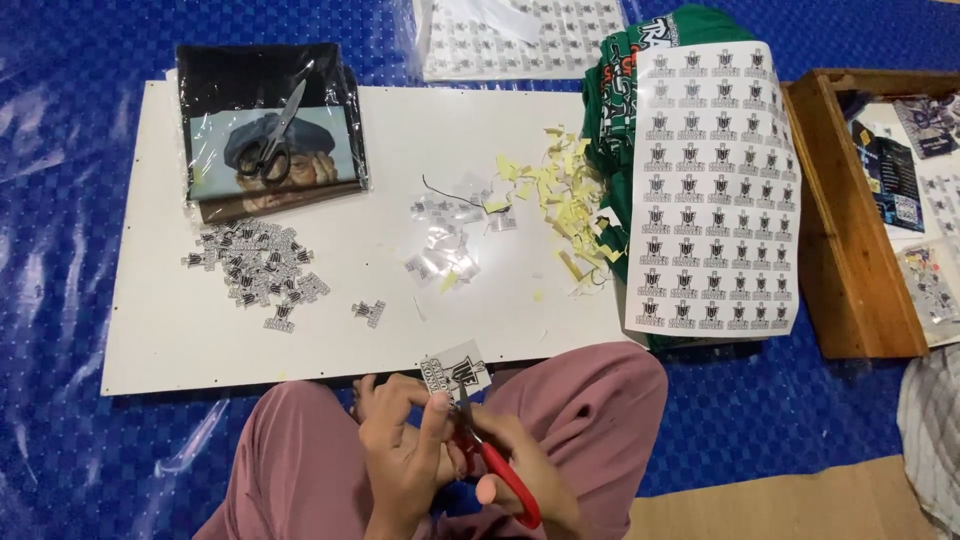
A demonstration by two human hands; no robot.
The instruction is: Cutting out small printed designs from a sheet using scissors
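Black-and-white printed sticker cutout (455, 368) sits at the near edge of the white rectangular board worktop (160, 340), pinched between the thumb and fingers of the left hand (400, 440), whose grip is clamped on its lower edge. The right hand (520, 475) is closed through the loops of the red-handled scissors (495, 465), and their blades point up into the cutout just beside the left thumb. Both hands hover over the person's lap in dusty-pink trousers (300, 460), just short of the board. On the board to the left lies a heap of small finished black-and-white cutouts (255, 265), with one stray cutout (369, 311) apart from it. Behind the heap lies a flat plastic-wrapped dark garment with a printed picture (270, 130), and a pair of black-handled scissors (272, 140) rests on top of it. Clear film scraps (445, 245) and pale yellow paper trimmings (555, 195) litter the middle of the board. To the right, a white sheet of uncut stickers (712, 190) lies over a folded green cloth (625, 100), next to a brown wooden tray (850, 230). Blue plastic sheeting (60, 200) covers the floor all round.
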